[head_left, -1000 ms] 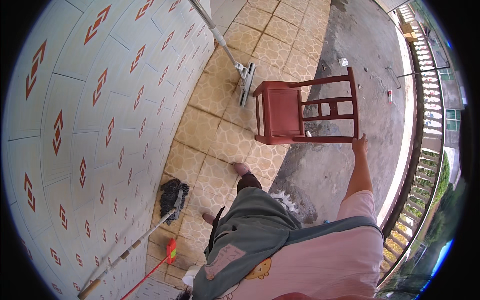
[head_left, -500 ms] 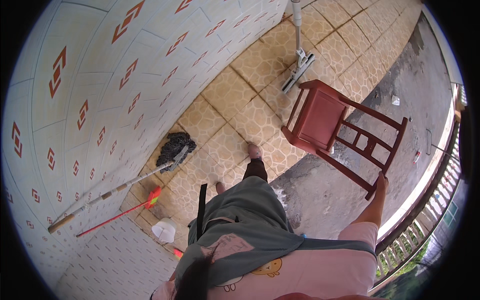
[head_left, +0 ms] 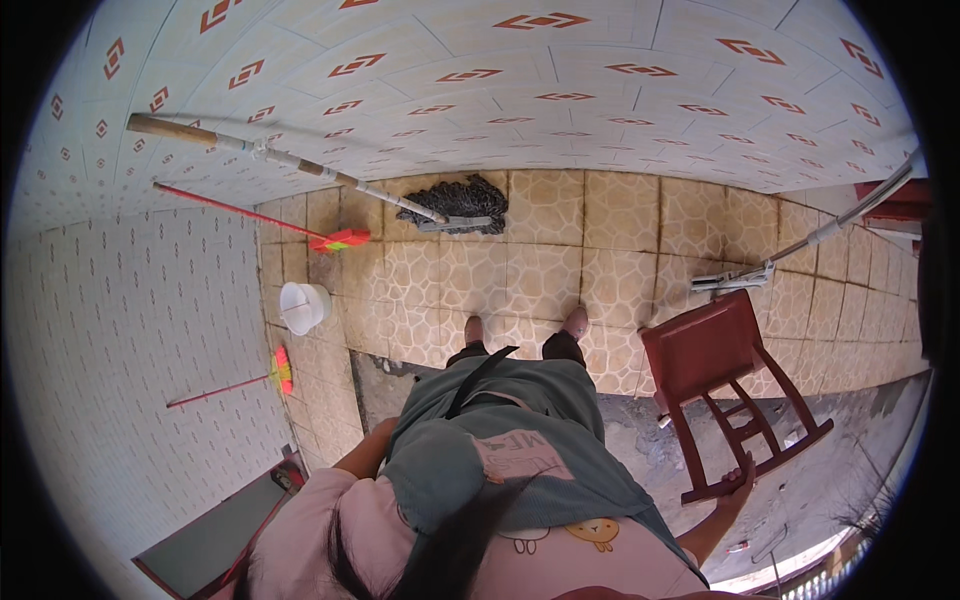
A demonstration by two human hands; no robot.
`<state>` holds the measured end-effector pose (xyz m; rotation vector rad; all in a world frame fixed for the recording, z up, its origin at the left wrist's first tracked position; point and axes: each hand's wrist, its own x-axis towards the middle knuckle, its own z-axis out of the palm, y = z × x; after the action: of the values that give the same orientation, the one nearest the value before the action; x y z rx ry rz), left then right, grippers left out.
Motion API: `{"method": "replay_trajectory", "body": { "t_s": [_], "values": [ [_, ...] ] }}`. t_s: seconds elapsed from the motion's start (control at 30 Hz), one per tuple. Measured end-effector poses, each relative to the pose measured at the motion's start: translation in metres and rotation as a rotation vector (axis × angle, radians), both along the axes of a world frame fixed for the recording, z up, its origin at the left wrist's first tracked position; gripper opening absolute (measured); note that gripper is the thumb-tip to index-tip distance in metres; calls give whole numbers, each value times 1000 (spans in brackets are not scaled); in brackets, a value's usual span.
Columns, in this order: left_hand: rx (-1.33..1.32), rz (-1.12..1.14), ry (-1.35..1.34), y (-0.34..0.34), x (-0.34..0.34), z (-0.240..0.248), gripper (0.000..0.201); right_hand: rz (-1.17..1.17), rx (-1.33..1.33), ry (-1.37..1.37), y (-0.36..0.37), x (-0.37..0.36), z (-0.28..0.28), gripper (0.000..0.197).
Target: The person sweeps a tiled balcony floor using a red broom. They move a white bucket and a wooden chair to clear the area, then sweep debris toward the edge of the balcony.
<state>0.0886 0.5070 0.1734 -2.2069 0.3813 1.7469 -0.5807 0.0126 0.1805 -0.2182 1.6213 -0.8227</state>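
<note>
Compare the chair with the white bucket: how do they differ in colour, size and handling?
Colour: the chair is reddish brown, the bucket white.
Size: the chair is larger than the bucket.
Handling: the right hand grips the chair; no hand touches the bucket.
Shared: both appear at least partly against tan tiles.

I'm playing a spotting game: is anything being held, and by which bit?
The right hand holds the red chair by its backrest's top rail. The left hand is out of sight.
</note>
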Motion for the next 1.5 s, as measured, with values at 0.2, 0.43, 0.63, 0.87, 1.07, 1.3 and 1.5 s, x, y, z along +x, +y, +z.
{"method": "replay_trajectory", "body": {
  "t_s": [0.2, 0.43, 0.63, 0.87, 1.07, 1.3, 1.5],
  "values": [
    [-126, 114, 24, 38, -45, -47, 48, 33, -79, -42, -55, 156, 20, 22],
    [-347, 524, -3, 95, -75, -101, 42, 236, -47, 59, -13, 330, 31, 23],
    [-362, 590, -214, 143, -75, -131, 36, 444, -55, 286, 56, 391, 91, 15],
    [-423, 1089, -291, 148, -38, -155, 24, 725, -137, 325, 162, 491, 138, 28],
    [-450, 1603, -217, 154, -41, -150, 18, 1140, -137, 223, 171, 543, 145, 30],
    [-427, 1827, -288, 157, -128, -137, 21, 1698, -125, 26, 176, 606, 127, 36],
    [-369, 1611, -615, 127, -215, -88, 25, 2053, -110, -264, 212, 671, 104, 36]
  ]
}}
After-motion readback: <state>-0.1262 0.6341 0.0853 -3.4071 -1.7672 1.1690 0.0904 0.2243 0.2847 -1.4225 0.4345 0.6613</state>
